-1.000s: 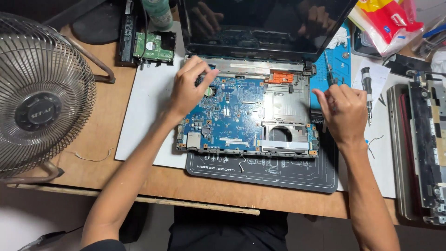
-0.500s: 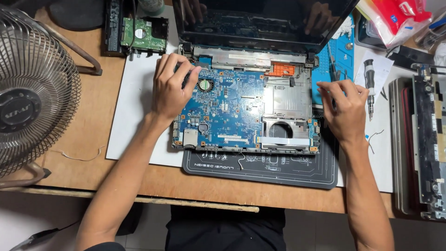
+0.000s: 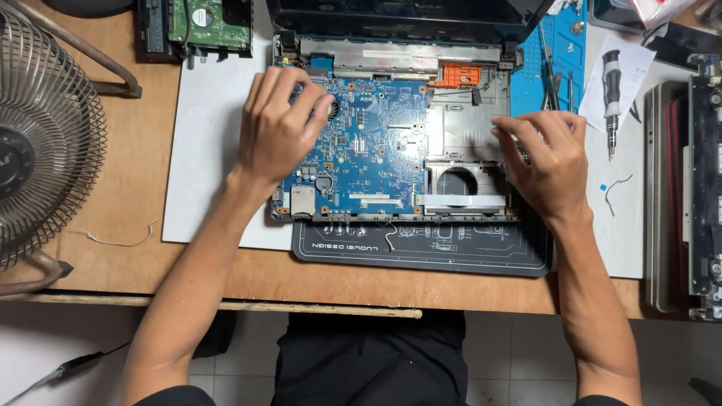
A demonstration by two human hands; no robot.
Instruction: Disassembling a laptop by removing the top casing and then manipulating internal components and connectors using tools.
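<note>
An opened laptop base lies on a dark work mat (image 3: 421, 256), its blue motherboard (image 3: 376, 150) bare and its dark screen (image 3: 406, 15) tilted up at the back. My left hand (image 3: 280, 124) rests on the board's upper left corner, fingers curled down onto it. At the right side of the grey chassis (image 3: 466, 120), my right hand (image 3: 545, 162) has its fingertips pressed on the frame beside the round fan opening (image 3: 457, 182). Neither hand holds a loose thing.
A wire-caged fan (image 3: 41, 143) stands at the left. A bare hard drive (image 3: 207, 22) lies at the back left. A screwdriver (image 3: 611, 90) rests on white paper at the right, beside a blue mat (image 3: 560, 60) and another dismantled laptop (image 3: 696, 188).
The view has shifted, so the laptop sits a little higher in frame. My left hand stays on the board's upper left corner, and my right hand has slid slightly inward onto the chassis.
</note>
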